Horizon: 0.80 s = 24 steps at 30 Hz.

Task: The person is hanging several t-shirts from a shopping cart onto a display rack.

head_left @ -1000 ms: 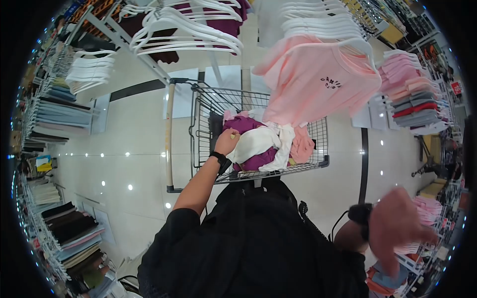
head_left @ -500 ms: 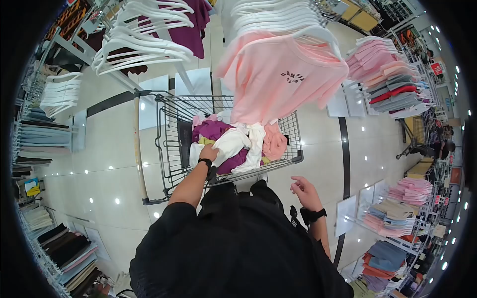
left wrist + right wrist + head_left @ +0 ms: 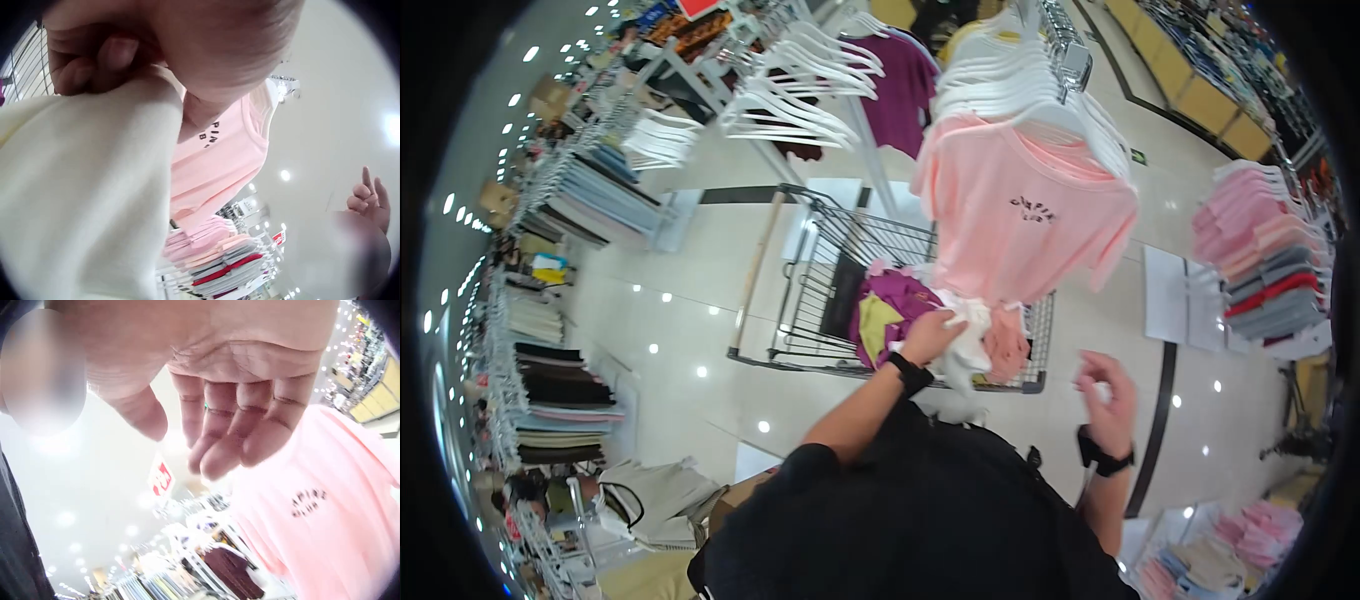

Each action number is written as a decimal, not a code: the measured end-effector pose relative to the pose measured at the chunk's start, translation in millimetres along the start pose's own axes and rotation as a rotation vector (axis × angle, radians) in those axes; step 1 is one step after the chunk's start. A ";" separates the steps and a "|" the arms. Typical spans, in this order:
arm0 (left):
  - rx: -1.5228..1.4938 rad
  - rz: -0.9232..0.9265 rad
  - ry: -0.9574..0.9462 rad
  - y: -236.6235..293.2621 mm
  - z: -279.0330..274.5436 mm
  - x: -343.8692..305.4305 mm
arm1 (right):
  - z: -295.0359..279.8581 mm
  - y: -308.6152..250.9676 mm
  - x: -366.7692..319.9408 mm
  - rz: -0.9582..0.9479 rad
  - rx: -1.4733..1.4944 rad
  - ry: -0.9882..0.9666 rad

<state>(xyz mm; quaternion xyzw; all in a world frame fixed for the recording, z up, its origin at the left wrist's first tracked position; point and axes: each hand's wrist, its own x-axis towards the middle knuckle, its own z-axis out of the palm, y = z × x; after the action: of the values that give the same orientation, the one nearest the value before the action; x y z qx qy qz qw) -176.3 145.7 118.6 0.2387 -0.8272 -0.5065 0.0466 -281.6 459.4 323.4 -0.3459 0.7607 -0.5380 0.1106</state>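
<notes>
My left hand (image 3: pixel 928 340) grips a white garment (image 3: pixel 968 345) over the front part of a wire shopping cart (image 3: pixel 805 300). Up close in the left wrist view, its curled fingers pinch the white cloth (image 3: pixel 94 181), which hangs down below them. Purple clothing (image 3: pixel 903 293), a yellow-green piece (image 3: pixel 879 325) and a peach garment (image 3: pixel 1005 343) lie heaped in the cart. To the right of the cart, my right hand (image 3: pixel 1108 400) is raised with nothing in it. The right wrist view shows its fingers (image 3: pixel 215 456) loosely bent and the thumb apart.
Just beyond the cart, a pink T-shirt (image 3: pixel 1025 220) with dark lettering hangs at the front of a rack. White hangers (image 3: pixel 790 118) and a purple shirt (image 3: pixel 898 90) hang to its left. Racks of folded clothes (image 3: pixel 565 400) line the left side; hanging shirts (image 3: pixel 1265 260) stand at right.
My left hand has drawn the white garment to the right, uncovering more of the purple and yellow-green clothing. My right hand, earlier swung out low at the right, has come forward and up.
</notes>
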 end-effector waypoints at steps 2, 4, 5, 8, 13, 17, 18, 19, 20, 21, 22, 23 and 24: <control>-0.175 -0.037 0.018 39.5 5.5 -14.5 | -38.9 -14.5 1.6 -0.280 0.127 0.056; -0.224 0.017 0.019 71.0 10.5 -25.1 | -61.7 -33.2 -7.7 -0.495 0.126 0.220; -0.215 0.027 0.032 86.1 13.0 -27.3 | -74.6 -40.0 -15.6 -0.660 0.140 0.266; -0.238 0.089 0.028 114.3 15.4 -32.0 | -134.0 -78.5 -30.8 -1.128 0.069 0.290; -0.112 0.088 -0.052 131.2 30.8 -29.5 | -127.8 -185.1 -12.9 -1.439 0.411 0.397; -0.079 0.104 -0.050 133.7 43.8 -32.1 | -136.8 -180.2 -20.6 -1.429 0.365 0.340; -0.109 0.128 -0.023 132.6 45.9 -31.4 | -137.6 -179.7 -20.0 -1.446 0.391 0.360; -0.095 0.113 -0.035 131.8 45.5 -29.8 | -139.5 -180.6 -20.3 -1.448 0.379 0.371; -0.090 0.121 -0.047 125.6 48.2 -25.9 | -141.1 -182.2 -20.6 -1.442 0.409 0.354; -0.092 0.106 -0.024 121.4 48.7 -22.1 | -141.9 -183.7 -20.1 -1.436 0.441 0.338; -0.093 0.091 0.002 116.9 48.6 -18.4 | -141.8 -185.3 -17.0 -1.439 0.433 0.349; -0.089 0.098 -0.005 111.9 48.3 -15.9 | -141.4 -187.3 -13.0 -1.494 0.486 0.307; -0.082 0.084 0.000 112.4 46.0 -14.4 | -140.4 -188.9 -11.0 -1.549 0.539 0.262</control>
<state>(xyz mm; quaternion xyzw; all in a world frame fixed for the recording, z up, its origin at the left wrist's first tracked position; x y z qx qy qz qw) -217.3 231.5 195.4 0.2015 -0.8150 -0.5377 0.0775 -272.5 536.4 545.9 -0.6680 0.1589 -0.6615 -0.3015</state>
